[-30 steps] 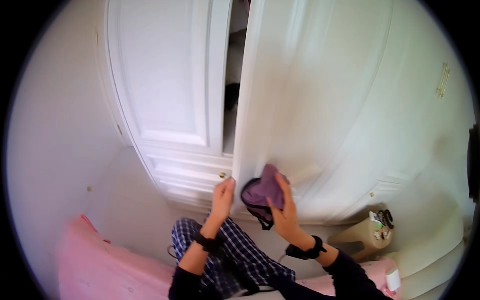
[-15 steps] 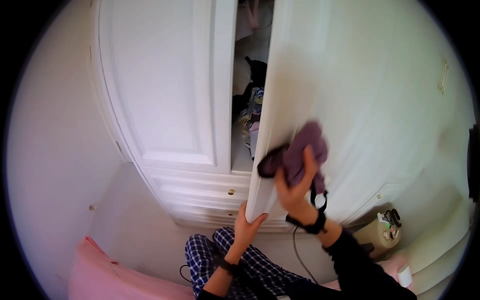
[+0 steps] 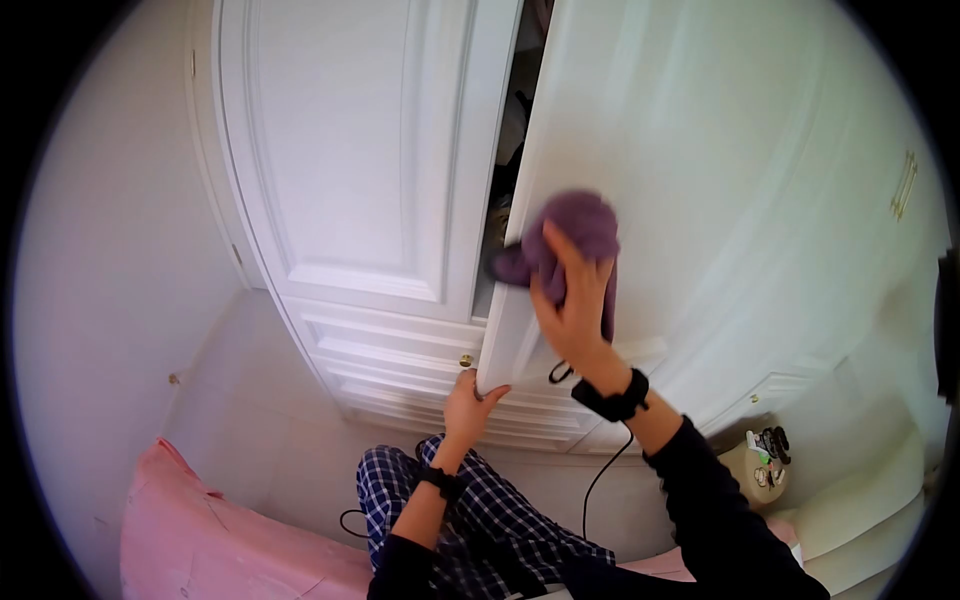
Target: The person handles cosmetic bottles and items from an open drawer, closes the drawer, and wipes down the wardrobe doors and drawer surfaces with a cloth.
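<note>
My right hand (image 3: 578,300) grasps the purple cloth (image 3: 582,222), which is at one o'clock from my left hand (image 3: 468,410), in front of the wardrobe door (image 3: 680,180); whether cloth touches door, I cannot tell; my left hand grips the door's lower corner; the drawer knob (image 3: 466,360) is near it, at twelve o'clock; pink cover (image 3: 230,540) lies toward half past seven.

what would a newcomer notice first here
The purple cloth in the right hand stands out first, held up in front of the ajar white door. Then come the left hand on that door's lower corner and the pink fabric at the picture's lower left.
</note>
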Tool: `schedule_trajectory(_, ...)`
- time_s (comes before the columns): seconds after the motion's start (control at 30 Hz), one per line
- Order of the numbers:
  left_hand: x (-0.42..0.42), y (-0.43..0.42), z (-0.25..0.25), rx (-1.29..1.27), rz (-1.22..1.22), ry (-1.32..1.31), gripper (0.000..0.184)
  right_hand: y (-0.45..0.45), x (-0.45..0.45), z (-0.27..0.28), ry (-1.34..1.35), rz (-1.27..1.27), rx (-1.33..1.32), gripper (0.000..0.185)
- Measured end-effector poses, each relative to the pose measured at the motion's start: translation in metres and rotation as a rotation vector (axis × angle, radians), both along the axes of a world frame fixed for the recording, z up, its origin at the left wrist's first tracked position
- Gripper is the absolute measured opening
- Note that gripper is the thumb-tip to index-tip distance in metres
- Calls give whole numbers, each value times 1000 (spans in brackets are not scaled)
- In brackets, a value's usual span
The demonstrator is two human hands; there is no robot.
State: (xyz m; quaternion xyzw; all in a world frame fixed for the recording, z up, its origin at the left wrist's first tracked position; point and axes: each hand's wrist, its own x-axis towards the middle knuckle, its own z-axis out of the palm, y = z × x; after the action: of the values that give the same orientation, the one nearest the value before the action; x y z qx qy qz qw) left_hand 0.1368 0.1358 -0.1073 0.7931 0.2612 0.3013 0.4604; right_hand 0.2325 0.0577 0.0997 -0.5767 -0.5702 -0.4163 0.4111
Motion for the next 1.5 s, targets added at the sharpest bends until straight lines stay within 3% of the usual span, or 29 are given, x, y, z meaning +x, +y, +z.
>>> schedule_trajectory(0.13,4,2,-12,121,99,-169,55,18,2,30,-4,19,77,54)
schedule_trajectory(0.2,7,7,-8,337,164,-361,61,14,9,2,2,-44,-56,52)
schedule_trajectory(0.27,-2,12,25,478,130,-342,64,11,13,-39,15,-54,-137,50)
schedule_trajectory(0.37,-5,16,67,665,80,-400,63,3,16,-83,-184,-255,-389,48)
schedule_trajectory(0.47,7,20,87,878,-44,-374,62,2,28,-103,-234,-58,-500,44)
schedule_trajectory(0.53,17,28,97,977,-93,-355,62,7,33,-86,-307,-120,-526,41)
schedule_trajectory(0.8,66,62,186,1126,37,-486,64,45,67,15,-449,-257,-329,37)
schedule_trajectory(0.9,76,72,186,1111,99,-437,64,65,79,6,-478,-328,-329,36)
schedule_trajectory(1.07,86,84,142,1082,90,-312,63,79,85,-35,-425,-256,-313,29)
schedule_trajectory(1.17,84,80,101,1041,68,-257,61,74,97,-83,-363,-274,-471,24)
schedule_trajectory(1.2,85,77,88,1008,62,-244,59,65,92,-86,-388,-341,-664,22)
schedule_trajectory(1.27,88,79,64,1026,93,-244,60,64,97,-100,-437,-263,-614,22)
schedule_trajectory(1.37,87,80,67,997,76,-264,62,63,93,-98,-404,-224,-601,22)
schedule_trajectory(1.5,89,86,130,1003,82,-310,63,78,90,-50,-402,-287,-429,25)
